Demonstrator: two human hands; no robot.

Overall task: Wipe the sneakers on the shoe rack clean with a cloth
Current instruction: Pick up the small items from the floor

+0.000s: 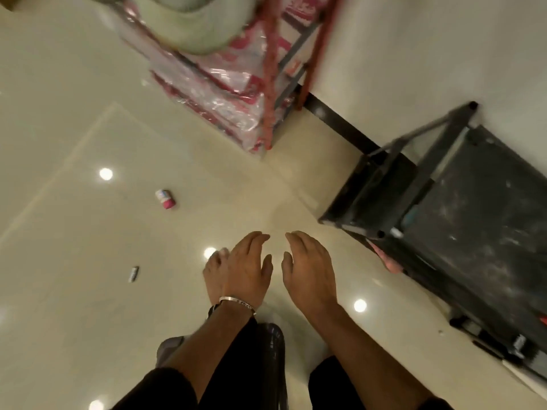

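While no cloth or sneaker shows plainly, only something pink (390, 263) tucked low in dusty black shoe rack (461, 202) by wall; probably soft and light, best pinched at an edge. Left hand (245, 270) and right hand (307, 267) relaxed, spread, empty above tiled floor (74, 232). Nearby: small pink container (165, 199), red-framed rack (272, 69) of plastic-wrapped goods.
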